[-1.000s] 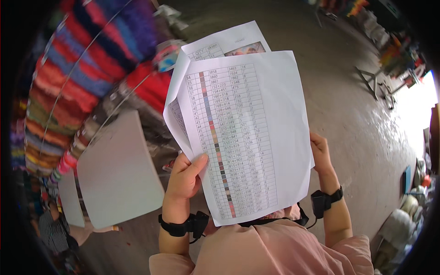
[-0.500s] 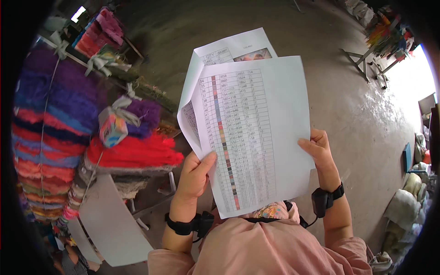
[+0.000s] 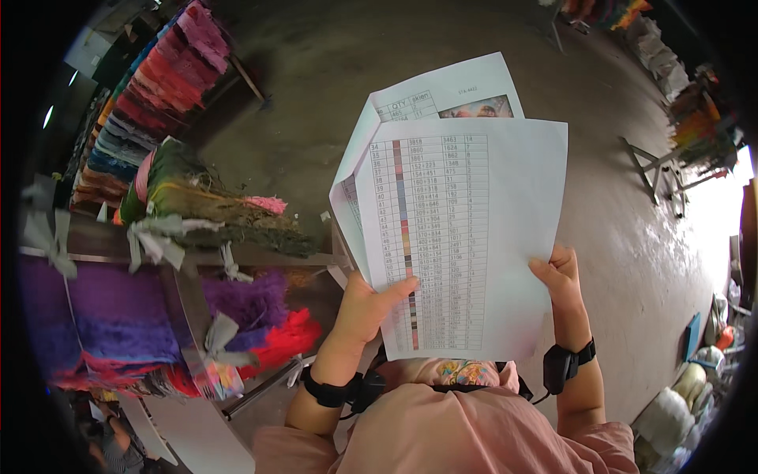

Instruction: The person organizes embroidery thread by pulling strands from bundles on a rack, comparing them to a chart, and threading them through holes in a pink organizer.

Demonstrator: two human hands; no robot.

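Observation:
Two printed paper sheets are spread in front of me, one overlapping the other. The front sheet [image 3: 505,237] carries a table with a column of colour swatches. Behind it, the rear sheet [image 3: 454,83] shows part of a table and a dark picture, and its left edge is folded over. My left hand [image 3: 371,308] grips the lower left edge, its thumb lying across the swatch column. At the right edge, my right hand [image 3: 559,276] pinches the paper between thumb and bent fingers. Black bands with small boxes circle both wrists.
Racks of coloured yarn stand at the left: purple and blue hanks [image 3: 118,316], red and pink hanks [image 3: 166,71], and a green bundle [image 3: 181,186]. A pale board [image 3: 197,434] is lower left, near another person [image 3: 118,442]. White sacks [image 3: 667,419] and a metal stand [image 3: 655,170] are right.
The papers and both my hands now sit further right in view. My left thumb reaches further over the front sheet. The yarn racks have shifted in view, bringing the green bundle into sight.

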